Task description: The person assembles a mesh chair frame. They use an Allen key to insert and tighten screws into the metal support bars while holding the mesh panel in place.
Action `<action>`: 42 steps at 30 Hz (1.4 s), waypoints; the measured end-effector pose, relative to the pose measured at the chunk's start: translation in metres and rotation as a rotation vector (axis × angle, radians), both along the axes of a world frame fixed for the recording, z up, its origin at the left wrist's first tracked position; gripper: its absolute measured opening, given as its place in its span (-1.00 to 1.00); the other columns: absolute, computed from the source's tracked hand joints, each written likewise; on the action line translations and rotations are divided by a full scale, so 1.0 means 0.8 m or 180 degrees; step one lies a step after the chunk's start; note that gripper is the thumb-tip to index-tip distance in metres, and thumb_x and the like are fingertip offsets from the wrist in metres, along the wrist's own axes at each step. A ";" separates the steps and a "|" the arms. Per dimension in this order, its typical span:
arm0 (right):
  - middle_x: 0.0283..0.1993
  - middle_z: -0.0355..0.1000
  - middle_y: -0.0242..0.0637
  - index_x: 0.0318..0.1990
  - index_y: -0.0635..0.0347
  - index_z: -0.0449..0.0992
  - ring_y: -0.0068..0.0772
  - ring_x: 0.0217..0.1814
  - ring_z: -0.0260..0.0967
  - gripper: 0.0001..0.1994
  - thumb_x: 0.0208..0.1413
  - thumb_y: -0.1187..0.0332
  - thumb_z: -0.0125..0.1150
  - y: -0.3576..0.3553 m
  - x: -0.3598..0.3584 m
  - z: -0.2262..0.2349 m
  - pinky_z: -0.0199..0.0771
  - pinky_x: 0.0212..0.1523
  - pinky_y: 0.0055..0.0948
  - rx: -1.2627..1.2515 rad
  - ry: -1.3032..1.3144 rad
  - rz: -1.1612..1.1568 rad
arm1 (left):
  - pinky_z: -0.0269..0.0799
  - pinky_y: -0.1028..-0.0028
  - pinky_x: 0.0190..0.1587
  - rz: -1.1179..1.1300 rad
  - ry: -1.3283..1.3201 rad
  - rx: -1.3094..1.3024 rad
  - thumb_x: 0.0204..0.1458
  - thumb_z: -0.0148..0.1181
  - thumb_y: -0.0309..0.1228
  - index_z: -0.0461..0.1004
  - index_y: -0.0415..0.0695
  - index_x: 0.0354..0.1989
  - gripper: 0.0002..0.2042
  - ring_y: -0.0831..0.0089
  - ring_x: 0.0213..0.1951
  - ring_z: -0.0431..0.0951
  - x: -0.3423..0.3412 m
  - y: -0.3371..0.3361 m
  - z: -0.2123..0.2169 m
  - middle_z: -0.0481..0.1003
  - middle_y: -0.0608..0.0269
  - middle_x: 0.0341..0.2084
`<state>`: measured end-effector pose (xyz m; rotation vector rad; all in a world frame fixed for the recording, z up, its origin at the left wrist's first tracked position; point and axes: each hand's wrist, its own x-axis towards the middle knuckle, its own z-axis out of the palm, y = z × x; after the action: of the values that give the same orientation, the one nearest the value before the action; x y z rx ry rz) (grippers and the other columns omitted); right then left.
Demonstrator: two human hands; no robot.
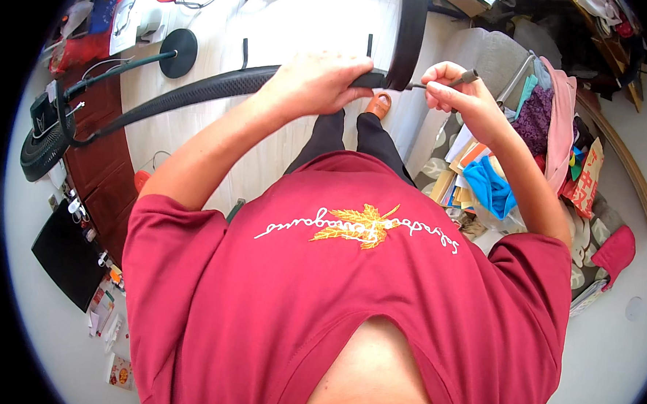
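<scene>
A long black curved bar with a mesh-like surface runs across in front of me, with two thin black pegs rising along it. My left hand is wrapped round the bar near its right end. A wide black curved piece meets the bar there and extends away from me. My right hand pinches a screwdriver with a dark handle. Its thin shaft points left at the joint between the two black parts. Whether the tip is seated in a screw is too small to tell.
At left stand a black fan and a pole on a round black base. A cluttered sofa on the right holds folded clothes, papers and a blue cloth. My slippered foot is on the pale floor below the bar.
</scene>
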<state>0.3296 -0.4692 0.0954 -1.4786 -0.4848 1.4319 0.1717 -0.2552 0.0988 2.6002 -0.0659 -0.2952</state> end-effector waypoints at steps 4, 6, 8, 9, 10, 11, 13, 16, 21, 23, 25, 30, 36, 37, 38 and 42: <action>-0.33 0.43 -0.41 -0.13 0.19 0.39 -0.70 -0.33 0.28 -0.80 0.23 0.28 0.05 -0.008 0.003 -0.014 0.27 -0.26 -0.66 0.0314 -0.0146 -0.0072 | 0.41 0.28 -0.31 -0.0151 -0.0275 0.0042 0.00 0.20 -0.21 0.39 -0.11 -0.29 -0.75 0.20 -0.33 0.49 0.014 0.008 -0.004 0.43 0.17 -0.49; -0.33 0.44 -0.39 -0.13 0.21 0.39 -0.67 -0.35 0.26 -0.78 0.27 0.24 0.00 -0.005 0.008 -0.016 0.30 -0.28 -0.63 0.0381 -0.0578 0.0170 | 0.40 0.28 -0.32 -0.0150 -0.0273 0.0077 0.01 0.20 -0.21 0.39 -0.11 -0.30 -0.75 0.20 -0.34 0.49 0.013 0.007 -0.005 0.43 0.17 -0.49; -0.35 0.44 -0.39 -0.14 0.23 0.40 -0.65 -0.39 0.23 -0.75 0.26 0.21 0.01 -0.002 0.012 -0.018 0.30 -0.34 -0.63 0.0397 -0.1124 0.0391 | 0.40 0.28 -0.33 -0.0138 -0.0321 0.0149 0.01 0.20 -0.21 0.39 -0.11 -0.31 -0.75 0.20 -0.35 0.49 0.014 0.008 -0.005 0.42 0.18 -0.50; -0.40 0.42 -0.40 -0.20 0.23 0.41 -0.66 -0.42 0.22 -0.75 0.27 0.20 -0.01 -0.001 0.012 -0.022 0.30 -0.38 -0.62 0.0276 -0.1349 0.0365 | 0.40 0.28 -0.34 -0.0126 -0.0369 0.0203 0.01 0.20 -0.20 0.39 -0.11 -0.31 -0.75 0.20 -0.35 0.50 0.015 0.011 -0.006 0.42 0.18 -0.50; -0.42 0.41 -0.41 -0.22 0.23 0.42 -0.66 -0.42 0.22 -0.74 0.28 0.19 -0.02 -0.002 0.012 -0.023 0.30 -0.39 -0.61 0.0230 -0.1352 0.0296 | 0.40 0.28 -0.34 -0.0115 -0.0418 0.0258 0.02 0.20 -0.20 0.39 -0.11 -0.30 -0.75 0.20 -0.36 0.50 0.018 0.013 -0.007 0.42 0.18 -0.51; -0.45 0.40 -0.41 -0.25 0.23 0.42 -0.66 -0.43 0.22 -0.73 0.28 0.18 -0.03 -0.001 0.012 -0.023 0.30 -0.40 -0.60 0.0188 -0.1366 0.0218 | 0.40 0.28 -0.34 -0.0162 -0.0587 0.0319 0.02 0.19 -0.20 0.39 -0.11 -0.30 -0.75 0.20 -0.37 0.50 0.024 0.017 -0.006 0.43 0.18 -0.51; -0.49 0.35 -0.45 -0.29 0.21 0.40 -0.69 -0.44 0.20 -0.72 0.29 0.17 -0.06 0.001 0.014 -0.025 0.26 -0.42 -0.63 0.0190 -0.1400 0.0169 | 0.41 0.28 -0.34 -0.0217 -0.0521 0.0384 0.03 0.19 -0.20 0.39 -0.12 -0.30 -0.75 0.19 -0.37 0.50 0.031 0.019 -0.002 0.43 0.17 -0.52; -0.53 0.26 -0.51 -0.35 0.16 0.36 -0.74 -0.47 0.15 -0.72 0.31 0.17 -0.11 0.006 0.026 -0.028 0.17 -0.46 -0.68 0.0386 -0.1506 0.0266 | 0.41 0.29 -0.34 -0.0276 -0.0534 0.0336 0.02 0.20 -0.20 0.40 -0.12 -0.30 -0.75 0.18 -0.38 0.50 0.032 0.017 -0.005 0.44 0.15 -0.52; -0.54 0.19 -0.56 -0.41 0.10 0.34 -0.78 -0.50 0.03 -0.68 0.29 0.10 -0.08 0.009 0.015 -0.026 0.01 -0.52 -0.70 0.0339 -0.1053 -0.0002 | 0.40 0.27 -0.36 -0.0328 -0.0361 0.0194 0.01 0.21 -0.19 0.43 -0.17 -0.38 -0.73 0.14 -0.40 0.50 0.029 0.013 -0.002 0.44 0.11 -0.54; -0.56 0.13 -0.61 -0.43 0.08 0.33 -0.81 -0.53 -0.06 -0.67 0.26 0.06 -0.04 0.012 0.005 -0.020 -0.05 -0.55 -0.69 0.0130 -0.0797 -0.0268 | 0.39 0.27 -0.38 -0.0273 -0.0319 0.0250 0.01 0.21 -0.19 0.44 -0.17 -0.40 -0.73 0.13 -0.42 0.50 0.033 0.016 0.000 0.44 0.11 -0.56; -0.60 0.06 -0.63 -0.44 0.09 0.34 -0.79 -0.58 -0.12 -0.67 0.26 0.07 -0.03 0.015 0.005 -0.003 -0.10 -0.59 -0.67 -0.0364 -0.0339 -0.0375 | 0.39 0.27 -0.40 -0.0238 -0.0259 0.0252 0.02 0.21 -0.18 0.44 -0.17 -0.45 -0.73 0.12 -0.46 0.50 0.041 0.016 0.005 0.44 0.10 -0.59; -0.68 -0.06 -0.68 -0.44 0.12 0.35 -0.77 -0.69 -0.28 -0.67 0.25 0.08 -0.02 0.010 0.012 0.009 -0.25 -0.69 -0.65 -0.1122 0.1247 -0.0478 | 0.39 0.27 -0.38 -0.0401 -0.0200 0.0180 0.02 0.20 -0.18 0.43 -0.16 -0.38 -0.73 0.13 -0.44 0.50 0.035 0.010 0.000 0.44 0.10 -0.59; -0.66 -0.02 -0.68 -0.41 0.15 0.37 -0.80 -0.69 -0.25 -0.67 0.24 0.08 0.01 0.014 0.020 0.012 -0.26 -0.70 -0.69 -0.1241 0.1501 -0.0444 | 0.41 0.28 -0.32 -0.0300 -0.0264 0.0286 0.00 0.21 -0.16 0.39 -0.15 -0.35 -0.70 0.18 -0.36 0.51 0.029 0.008 -0.003 0.45 0.16 -0.51; -0.66 -0.01 -0.69 -0.41 0.17 0.38 -0.81 -0.69 -0.23 -0.66 0.24 0.08 0.01 0.018 0.015 0.018 -0.21 -0.68 -0.70 -0.1293 0.0920 -0.0390 | 0.42 0.29 -0.31 -0.0251 -0.0351 0.0306 -0.01 0.21 -0.15 0.38 -0.15 -0.36 -0.70 0.19 -0.35 0.51 0.030 0.006 -0.001 0.46 0.17 -0.49; -0.61 0.06 -0.67 -0.33 0.18 0.38 -0.81 -0.66 -0.15 -0.69 0.24 0.10 0.02 0.016 0.016 0.017 -0.13 -0.63 -0.72 -0.1148 0.0799 -0.0326 | 0.43 0.31 -0.28 -0.0129 -0.0332 0.0303 -0.04 0.22 -0.12 0.37 -0.14 -0.38 -0.68 0.22 -0.31 0.51 0.028 0.002 -0.003 0.46 0.20 -0.47; -0.34 0.30 -0.40 -0.17 0.17 0.37 -0.70 -0.47 0.16 -0.77 0.24 0.20 0.02 0.007 0.003 0.006 0.15 -0.47 -0.65 -0.0588 0.0637 -0.0985 | 0.41 0.33 -0.21 0.0113 -0.0422 0.0153 -0.06 0.23 -0.13 0.40 -0.12 -0.36 -0.69 0.27 -0.28 0.51 0.011 -0.008 -0.012 0.45 0.23 -0.46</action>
<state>0.3318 -0.4637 0.0999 -1.4608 0.0024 1.3832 0.1802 -0.2615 0.0895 2.6630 -0.0596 -0.1127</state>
